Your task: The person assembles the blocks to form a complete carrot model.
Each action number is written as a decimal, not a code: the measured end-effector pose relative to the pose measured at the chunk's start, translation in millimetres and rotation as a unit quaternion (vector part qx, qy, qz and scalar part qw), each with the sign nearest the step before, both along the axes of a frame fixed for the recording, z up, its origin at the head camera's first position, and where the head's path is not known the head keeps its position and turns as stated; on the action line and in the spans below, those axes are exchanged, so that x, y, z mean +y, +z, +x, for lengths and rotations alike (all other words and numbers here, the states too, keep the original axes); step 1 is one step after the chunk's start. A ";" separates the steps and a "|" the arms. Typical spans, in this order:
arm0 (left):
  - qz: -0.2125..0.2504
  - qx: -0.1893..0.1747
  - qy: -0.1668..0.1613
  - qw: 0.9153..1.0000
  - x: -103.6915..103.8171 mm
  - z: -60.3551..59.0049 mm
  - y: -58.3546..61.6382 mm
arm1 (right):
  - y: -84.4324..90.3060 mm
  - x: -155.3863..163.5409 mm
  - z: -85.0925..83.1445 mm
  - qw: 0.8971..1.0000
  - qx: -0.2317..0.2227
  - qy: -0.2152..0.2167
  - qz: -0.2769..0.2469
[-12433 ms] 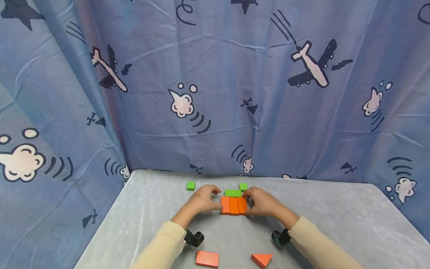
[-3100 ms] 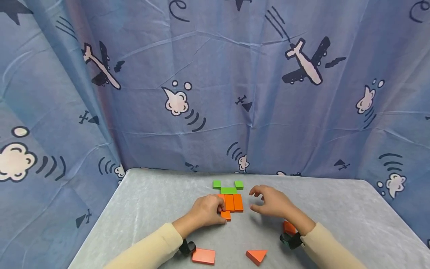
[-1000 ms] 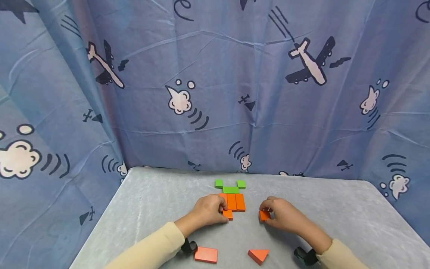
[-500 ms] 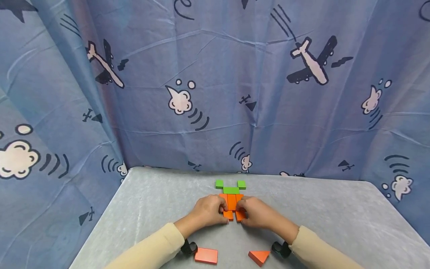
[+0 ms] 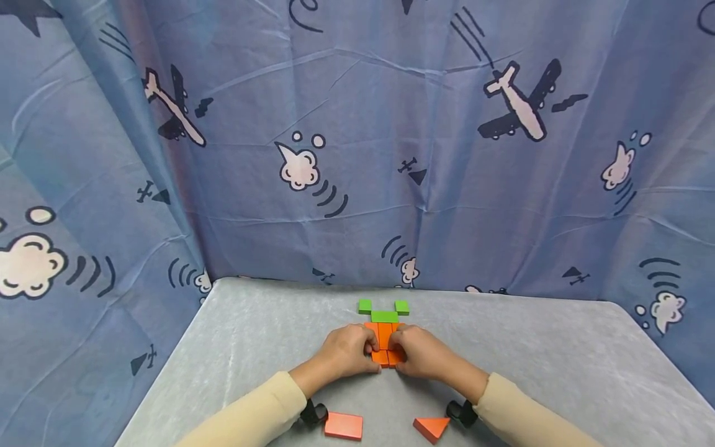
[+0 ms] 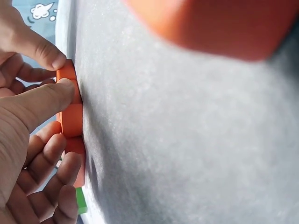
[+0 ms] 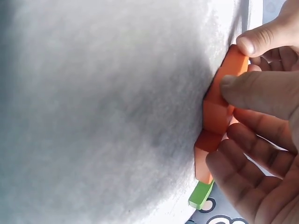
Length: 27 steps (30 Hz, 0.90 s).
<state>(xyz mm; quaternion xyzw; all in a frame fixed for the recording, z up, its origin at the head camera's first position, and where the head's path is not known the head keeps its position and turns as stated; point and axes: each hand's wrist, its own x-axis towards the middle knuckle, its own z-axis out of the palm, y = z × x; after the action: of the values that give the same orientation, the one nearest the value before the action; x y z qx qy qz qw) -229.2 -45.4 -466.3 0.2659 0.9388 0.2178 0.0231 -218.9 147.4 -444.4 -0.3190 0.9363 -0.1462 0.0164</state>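
Observation:
Two small orange blocks, the left one [image 5: 380,358] and the right one [image 5: 395,357], lie side by side on the table, against the near ends of three upright-laid orange blocks [image 5: 385,336]. My left hand [image 5: 345,351] pinches the left small block, its thumb on the near face in the left wrist view. From the other side my right hand [image 5: 422,354] pinches the right small block; its thumb presses the orange side [image 7: 216,88] in the right wrist view. Fingers cover parts of the outer long blocks. Beyond them lies a green rectangular block [image 5: 384,316].
Two green square blocks [image 5: 365,306] stand at the far corners of the green rectangle. Nearer the person, a light red rectangular block [image 5: 343,426] and a red triangular block [image 5: 431,428] lie apart on the grey table [image 5: 251,347]. A patterned blue curtain [image 5: 357,186] hangs behind.
My right hand has brought the right small orange block leftward from open table, and the gap between the two small blocks has shut. My left hand has stayed at its block.

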 end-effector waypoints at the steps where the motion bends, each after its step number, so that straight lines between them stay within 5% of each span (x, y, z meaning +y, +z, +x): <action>1: -0.001 0.001 0.000 1.000 0.2 0.0 0.1 | -0.1 0.1 -0.1 1.000 0.000 0.000 -0.001; 10: 0.003 0.002 -0.003 1.000 0.7 -0.1 1.0 | 0.3 8.8 -3.0 1.000 -0.005 0.003 -0.023; 17: 0.021 -0.004 -0.003 1.000 -11.6 4.1 12.8 | 1.7 19.2 -12.3 0.999 0.004 -0.042 -0.025; 27: 0.051 -0.067 -0.061 0.995 -56.2 41.2 27.5 | -5.5 28.8 -28.2 0.993 -0.019 -0.112 0.016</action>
<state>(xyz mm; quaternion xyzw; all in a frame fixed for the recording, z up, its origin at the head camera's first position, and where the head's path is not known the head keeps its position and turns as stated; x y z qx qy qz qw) -188.1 -101.6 -438.8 0.3084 0.9049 0.2805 0.0859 -247.2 176.2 -449.9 -0.2087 0.9679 -0.1385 0.0229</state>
